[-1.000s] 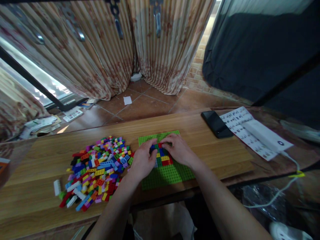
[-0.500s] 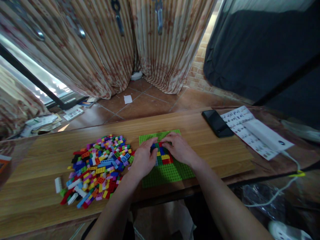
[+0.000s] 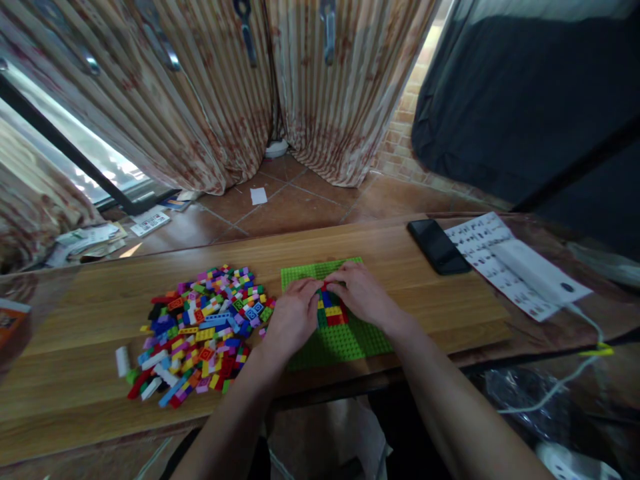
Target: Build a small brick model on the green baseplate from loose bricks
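A green studded baseplate (image 3: 327, 350) lies on the wooden table, with a block of red, yellow and blue building bricks (image 3: 333, 311) on its middle. My left hand (image 3: 296, 310) is closed at the block's left side, its thumb and fingertips together near the far edge. What it grips, if anything, is hidden behind the fingers. From the right, my right hand (image 3: 364, 297) reaches over the block. Its thumb and index finger close on a small red brick (image 3: 323, 287) at the far end, touching my left fingertips.
A heap of loose coloured bricks (image 3: 207, 333) spreads to the left of the baseplate. A black phone (image 3: 439, 247) and a printed leaflet (image 3: 517, 263) lie at the right. The near table edge (image 3: 340, 383) runs below my forearms.
My left fingertips have moved right and closed together, meeting my right fingers at the red brick. The whole view has shifted slightly.
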Demonstrator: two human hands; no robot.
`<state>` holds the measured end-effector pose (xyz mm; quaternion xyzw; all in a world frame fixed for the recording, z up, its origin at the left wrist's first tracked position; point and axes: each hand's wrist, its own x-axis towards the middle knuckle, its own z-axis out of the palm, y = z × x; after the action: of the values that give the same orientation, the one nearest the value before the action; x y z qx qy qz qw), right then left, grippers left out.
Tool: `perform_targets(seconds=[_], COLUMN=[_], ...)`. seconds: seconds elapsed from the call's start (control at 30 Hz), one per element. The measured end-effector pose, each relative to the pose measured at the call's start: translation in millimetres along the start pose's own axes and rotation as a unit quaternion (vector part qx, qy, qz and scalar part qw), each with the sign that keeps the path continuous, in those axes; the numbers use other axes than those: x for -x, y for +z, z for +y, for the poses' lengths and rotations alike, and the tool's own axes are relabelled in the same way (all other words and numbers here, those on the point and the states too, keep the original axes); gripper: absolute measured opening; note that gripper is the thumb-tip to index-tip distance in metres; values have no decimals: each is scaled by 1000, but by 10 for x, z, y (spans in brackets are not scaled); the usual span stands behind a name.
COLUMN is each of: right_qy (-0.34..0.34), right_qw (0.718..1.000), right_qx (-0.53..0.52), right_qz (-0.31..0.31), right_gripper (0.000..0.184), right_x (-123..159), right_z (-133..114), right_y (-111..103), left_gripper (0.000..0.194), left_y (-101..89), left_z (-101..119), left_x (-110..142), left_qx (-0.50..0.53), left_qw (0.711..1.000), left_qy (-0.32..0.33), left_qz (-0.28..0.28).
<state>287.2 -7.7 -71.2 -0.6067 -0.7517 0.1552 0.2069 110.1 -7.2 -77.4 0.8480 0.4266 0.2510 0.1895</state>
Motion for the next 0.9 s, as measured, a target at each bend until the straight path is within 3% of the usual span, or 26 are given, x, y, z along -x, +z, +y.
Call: perform_targets(seconds=[0.2,0.33,0.53,0.67,0.77,0.9], right_qy=[19,27,0,78,137,135], right_qw=[1000,999,996,976,966,969], right_qx=[21,21,-87,-195,-183,-148], right_qz=[-5,-4,-1,64,121,147], right_gripper=[19,21,23,34,37,39], right_x=[-2,6,-14,-37,-42,-31], right_z=[-40,-59,65,212,254,180], right_y=[14,18,-7,-46,-72,-84], left_gripper=[30,29,31,31,32,33], left_y=[-1,13,94,105,82,2], left_z=[115,198,124,93,98,48], left_x=[11,12,49,80,81,51], left_qx=[-134,-152,-115,-63,-21,24], left_qw=[990,988,993,998,998,993], left_qy=[1,-22,-10,-16,-49,-76], left_qz=[-34,-33,-2,24,44,87])
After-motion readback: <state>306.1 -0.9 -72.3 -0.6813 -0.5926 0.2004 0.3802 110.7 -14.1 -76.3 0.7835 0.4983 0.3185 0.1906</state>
